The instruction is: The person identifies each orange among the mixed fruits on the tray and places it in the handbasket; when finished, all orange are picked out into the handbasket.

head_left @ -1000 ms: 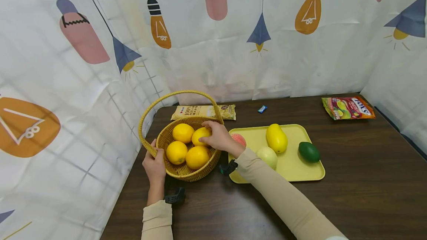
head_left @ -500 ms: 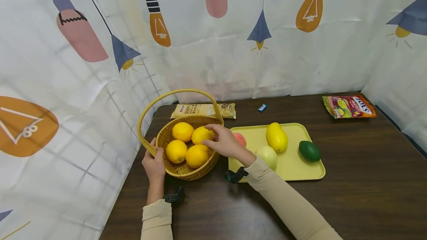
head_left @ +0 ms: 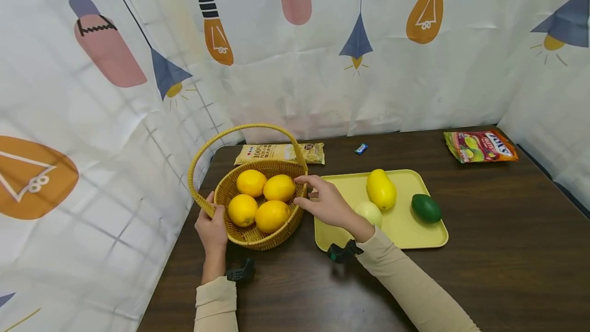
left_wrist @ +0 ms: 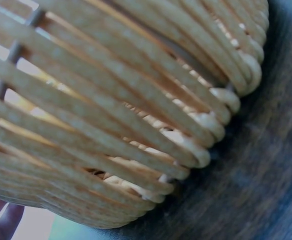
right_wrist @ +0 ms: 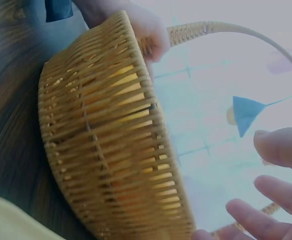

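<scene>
A woven wicker basket (head_left: 262, 242) with a tall arched handle (head_left: 251, 126) stands at the left of the table, holding several yellow lemons (head_left: 273, 216). My left hand (head_left: 212, 229) grips the basket's left side where the handle meets the rim; the right wrist view shows its thumb (right_wrist: 160, 44) over the handle's base. My right hand (head_left: 329, 204) is beside the basket's right rim, thumb and fingers spread apart, with nothing between them. In the left wrist view the woven wall (left_wrist: 111, 100) fills most of the picture.
Right of the basket, a yellow tray (head_left: 405, 237) bears a mango (head_left: 381, 190), a pale green round fruit (head_left: 370, 212) and an avocado (head_left: 426, 208). Along the back lie a beige packet (head_left: 313, 153), a small blue wrapped candy (head_left: 361, 149) and a red-green snack bag (head_left: 481, 146).
My right hand has drawn back rightward from the rear right lemon, which stays in the basket. It now covers the pinkish fruit on the tray. My left hand has kept its hold.
</scene>
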`<state>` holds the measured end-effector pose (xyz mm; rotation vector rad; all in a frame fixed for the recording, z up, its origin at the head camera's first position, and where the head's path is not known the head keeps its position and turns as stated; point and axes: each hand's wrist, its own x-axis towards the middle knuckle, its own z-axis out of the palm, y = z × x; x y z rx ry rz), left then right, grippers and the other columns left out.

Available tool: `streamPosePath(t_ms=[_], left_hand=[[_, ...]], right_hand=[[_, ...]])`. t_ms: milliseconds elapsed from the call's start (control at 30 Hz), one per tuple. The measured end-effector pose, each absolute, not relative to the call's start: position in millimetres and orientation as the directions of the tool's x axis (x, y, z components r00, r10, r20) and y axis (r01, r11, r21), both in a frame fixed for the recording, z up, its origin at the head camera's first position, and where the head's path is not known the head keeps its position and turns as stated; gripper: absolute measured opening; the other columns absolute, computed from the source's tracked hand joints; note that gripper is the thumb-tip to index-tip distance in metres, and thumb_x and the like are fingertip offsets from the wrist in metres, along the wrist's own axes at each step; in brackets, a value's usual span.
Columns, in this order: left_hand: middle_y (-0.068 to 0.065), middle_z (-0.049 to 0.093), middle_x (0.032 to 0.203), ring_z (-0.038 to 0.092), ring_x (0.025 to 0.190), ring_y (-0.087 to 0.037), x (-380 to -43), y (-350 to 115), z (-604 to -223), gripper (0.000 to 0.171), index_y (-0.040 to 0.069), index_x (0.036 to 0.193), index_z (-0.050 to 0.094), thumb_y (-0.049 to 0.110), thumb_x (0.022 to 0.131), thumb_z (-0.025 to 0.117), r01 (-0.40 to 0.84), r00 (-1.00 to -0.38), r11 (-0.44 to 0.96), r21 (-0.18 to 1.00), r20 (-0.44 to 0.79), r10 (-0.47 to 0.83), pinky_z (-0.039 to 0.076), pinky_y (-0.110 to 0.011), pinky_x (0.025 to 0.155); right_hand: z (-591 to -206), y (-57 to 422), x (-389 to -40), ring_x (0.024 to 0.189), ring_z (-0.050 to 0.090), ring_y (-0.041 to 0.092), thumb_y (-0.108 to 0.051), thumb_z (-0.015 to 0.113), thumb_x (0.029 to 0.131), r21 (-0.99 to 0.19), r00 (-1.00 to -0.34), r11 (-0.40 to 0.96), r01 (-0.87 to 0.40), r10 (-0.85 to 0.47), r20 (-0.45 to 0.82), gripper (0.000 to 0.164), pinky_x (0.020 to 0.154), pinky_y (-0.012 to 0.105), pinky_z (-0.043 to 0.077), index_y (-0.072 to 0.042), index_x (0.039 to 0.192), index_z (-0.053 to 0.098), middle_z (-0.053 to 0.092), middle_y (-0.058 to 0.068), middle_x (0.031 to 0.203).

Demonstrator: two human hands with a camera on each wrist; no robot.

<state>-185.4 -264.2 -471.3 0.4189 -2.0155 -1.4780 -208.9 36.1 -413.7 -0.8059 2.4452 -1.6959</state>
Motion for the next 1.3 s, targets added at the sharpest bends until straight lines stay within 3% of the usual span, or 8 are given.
streamPosePath(t_ms=[167,333,733,967,1200,1300], left_hand=[[-0.010,0.058,0.137,0.055,0.123,-0.025,-184.0,-264.7,-470.4,0.042,0.011,0.137,0.059,0.018,0.096,0.053,0.102,-0.766,0.322,0.941,0.281,-0.578,0.042,-0.012,0.082],[-0.010,0.058,0.136,0.056,0.122,-0.026,-183.4,-265.3,-471.0,0.042,0.010,0.137,0.059,0.018,0.096,0.052,0.104,-0.765,0.323,0.941,0.283,-0.578,0.043,-0.012,0.081],[-0.008,0.060,0.134,0.057,0.121,-0.026,-182.7,-266.9,-473.0,0.042,0.010,0.136,0.060,0.016,0.096,0.053,0.088,-0.758,0.346,0.934,0.288,-0.585,0.045,-0.017,0.086],[-0.007,0.060,0.135,0.056,0.122,-0.025,-183.3,-264.8,-470.8,0.041,0.010,0.136,0.060,0.017,0.096,0.053,0.094,-0.756,0.341,0.935,0.290,-0.587,0.046,-0.033,0.097],[-0.003,0.058,0.138,0.049,0.130,-0.022,-186.3,-265.2,-470.8,0.028,-0.005,0.105,0.069,0.017,0.095,0.055,0.130,-0.758,0.318,0.939,0.301,-0.579,0.036,-0.044,0.107],[-0.004,0.057,0.139,0.048,0.131,-0.023,-186.4,-265.4,-469.9,0.025,-0.005,0.103,0.068,0.015,0.094,0.056,0.144,-0.756,0.326,0.934,0.316,-0.573,0.036,-0.044,0.107]], right_hand=[[-412.8,45.7,-207.2,0.113,0.057,0.025,-0.021,0.067,0.093,-0.871,-0.860,0.239,-0.430,-0.403,0.314,0.041,0.092,0.042,0.050,-0.014,0.132,0.059,0.058,0.004,0.131],[-406.6,56.0,-209.1,0.113,0.057,0.024,-0.016,0.066,0.093,-0.861,-0.860,0.188,-0.473,-0.312,0.404,0.034,0.090,0.041,0.052,-0.011,0.126,0.063,0.062,0.004,0.125],[-386.1,93.6,-212.0,0.107,0.062,0.024,-0.017,0.066,0.094,-0.870,-0.887,0.218,-0.441,-0.253,0.387,0.029,0.091,0.045,0.050,-0.014,0.123,0.065,0.066,0.009,0.119],[-378.5,111.2,-212.7,0.109,0.061,0.022,-0.022,0.065,0.095,-0.866,-0.897,0.251,-0.432,-0.217,0.384,0.032,0.089,0.033,0.050,-0.014,0.125,0.064,0.066,0.009,0.120],[-380.1,117.9,-215.3,0.106,0.060,0.019,-0.023,0.065,0.095,-0.867,-0.899,0.250,-0.431,-0.198,0.390,0.032,0.085,0.023,0.049,-0.014,0.125,0.064,0.066,0.007,0.119],[-381.1,119.8,-216.9,0.107,0.060,0.018,-0.023,0.065,0.095,-0.866,-0.900,0.254,-0.431,-0.194,0.391,0.031,0.085,0.022,0.049,-0.014,0.125,0.064,0.066,0.005,0.118]])
